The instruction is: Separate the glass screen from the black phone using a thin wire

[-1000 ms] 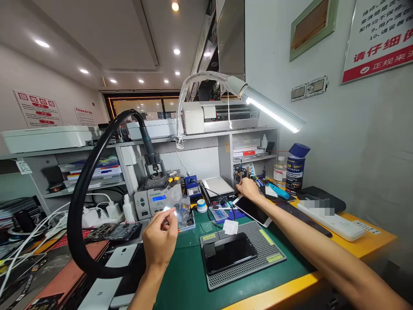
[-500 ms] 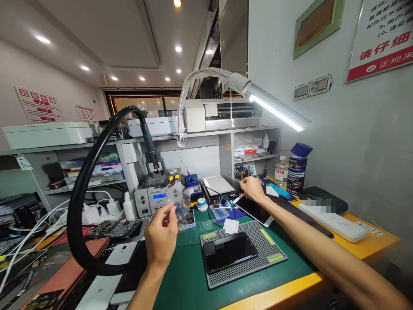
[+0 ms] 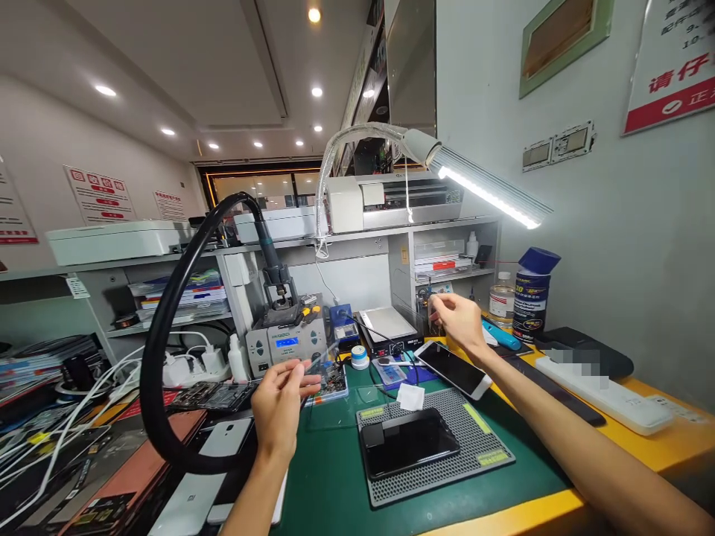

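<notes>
Raised higher than 0.5 seconds earlier, the right hand (image 3: pixel 456 320) pinches clear plastic film (image 3: pixel 412 305) near a white-framed phone (image 3: pixel 453 369), the left hand (image 3: pixel 279 406) a transparent strip (image 3: pixel 324 359) beside a looping black hose (image 3: pixel 152 365).

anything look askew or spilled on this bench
The blue cap on the dark blue can looks odd: it sits tilted while the can stands upright. No spill stands out.
</notes>
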`<state>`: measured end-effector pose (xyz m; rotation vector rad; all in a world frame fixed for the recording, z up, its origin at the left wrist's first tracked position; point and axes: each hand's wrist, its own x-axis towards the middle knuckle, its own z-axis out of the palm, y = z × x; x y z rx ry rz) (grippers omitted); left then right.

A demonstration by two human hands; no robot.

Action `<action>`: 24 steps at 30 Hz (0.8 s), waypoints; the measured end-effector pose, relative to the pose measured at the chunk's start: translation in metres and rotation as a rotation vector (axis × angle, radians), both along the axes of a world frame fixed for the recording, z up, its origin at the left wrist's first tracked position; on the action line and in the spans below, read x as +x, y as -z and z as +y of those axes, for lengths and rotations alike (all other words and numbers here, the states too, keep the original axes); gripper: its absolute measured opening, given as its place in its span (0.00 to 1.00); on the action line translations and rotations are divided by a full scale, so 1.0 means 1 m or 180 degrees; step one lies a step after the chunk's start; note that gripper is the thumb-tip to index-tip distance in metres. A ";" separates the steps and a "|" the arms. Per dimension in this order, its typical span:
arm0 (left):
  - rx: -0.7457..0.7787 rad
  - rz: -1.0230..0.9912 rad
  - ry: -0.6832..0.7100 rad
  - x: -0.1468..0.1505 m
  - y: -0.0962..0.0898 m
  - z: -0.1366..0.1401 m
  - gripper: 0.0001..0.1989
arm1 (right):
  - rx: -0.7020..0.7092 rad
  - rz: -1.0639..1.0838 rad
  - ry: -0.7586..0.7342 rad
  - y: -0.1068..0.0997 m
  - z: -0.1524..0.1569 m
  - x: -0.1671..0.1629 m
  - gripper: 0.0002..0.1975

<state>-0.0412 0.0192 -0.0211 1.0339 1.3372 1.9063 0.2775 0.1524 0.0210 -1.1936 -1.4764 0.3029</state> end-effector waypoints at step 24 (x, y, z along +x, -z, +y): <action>-0.1000 -0.0667 0.1810 -0.010 -0.017 -0.008 0.18 | 0.2632 -0.0906 -0.1284 0.015 -0.090 -0.032 0.27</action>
